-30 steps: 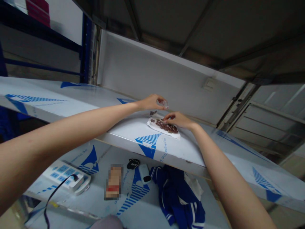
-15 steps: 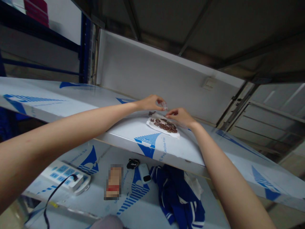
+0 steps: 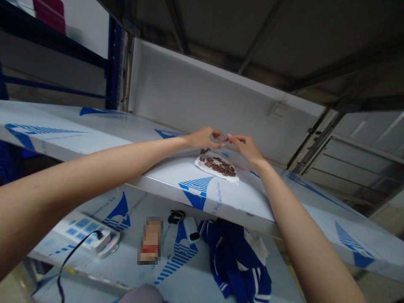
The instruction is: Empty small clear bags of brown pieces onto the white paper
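My left hand (image 3: 204, 137) pinches a small clear plastic bag (image 3: 223, 140) above the upper shelf. My right hand (image 3: 248, 148) meets it from the right, thumb and fingers closed together at the bag; whether a small piece sits between its fingertips is hidden. Below both hands lies a white paper sheet (image 3: 232, 180) bearing many small dark brown pieces (image 3: 222, 168), too small to name surely. A little dark clump (image 3: 205, 150) rests at the sheet's far left edge.
The film-covered upper shelf (image 3: 158, 176) has a front edge under my forearms. On the level below are a power strip (image 3: 83, 231) with a black cable, a pale blue device (image 3: 191, 229), a black item (image 3: 176, 216) and a blue garment (image 3: 233, 256). Metal panels hang overhead.
My right hand has risen from the brown pieces on the paper to the clear bag. My left hand has shifted slightly right, still pinching the bag.
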The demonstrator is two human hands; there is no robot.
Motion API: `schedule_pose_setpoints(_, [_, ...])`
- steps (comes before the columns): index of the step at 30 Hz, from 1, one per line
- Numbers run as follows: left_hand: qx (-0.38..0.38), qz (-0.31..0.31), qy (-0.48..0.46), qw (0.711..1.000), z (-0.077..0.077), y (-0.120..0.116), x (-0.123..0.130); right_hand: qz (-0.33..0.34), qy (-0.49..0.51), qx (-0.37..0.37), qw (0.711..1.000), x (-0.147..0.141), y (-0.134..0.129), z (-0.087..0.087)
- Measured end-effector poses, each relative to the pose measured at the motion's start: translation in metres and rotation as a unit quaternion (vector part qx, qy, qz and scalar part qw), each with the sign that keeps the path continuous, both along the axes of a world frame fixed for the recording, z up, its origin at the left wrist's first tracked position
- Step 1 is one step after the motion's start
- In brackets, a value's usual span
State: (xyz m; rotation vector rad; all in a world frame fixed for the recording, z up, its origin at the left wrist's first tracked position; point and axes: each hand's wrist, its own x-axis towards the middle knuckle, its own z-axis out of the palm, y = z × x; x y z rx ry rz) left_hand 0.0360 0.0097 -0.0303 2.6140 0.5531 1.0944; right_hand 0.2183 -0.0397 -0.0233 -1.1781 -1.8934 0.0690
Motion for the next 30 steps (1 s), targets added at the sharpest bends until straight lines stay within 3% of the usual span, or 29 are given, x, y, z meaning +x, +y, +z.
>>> schedule_pose_setpoints(6, [0.015,0.014,0.004,1.000,0.001,-0.003,0.001,-0.031,-0.017,0.015,0.999,0.002,0.005,-0.001])
schedule_pose_setpoints(13, [-0.057,0.027,-0.092,0.994,0.005,0.006,0.002,-0.065,0.016,0.050,0.997,0.008,0.007,0.005])
schedule_pose_setpoints(20, [-0.133,0.025,-0.173,0.976,0.008,0.006,0.000,-0.027,0.055,0.042,0.997,0.012,0.013,0.005])
schedule_pose_setpoints(30, [-0.137,0.062,-0.208,0.966,0.010,0.005,-0.001,0.004,0.137,0.007,0.990,0.006,0.005,0.006])
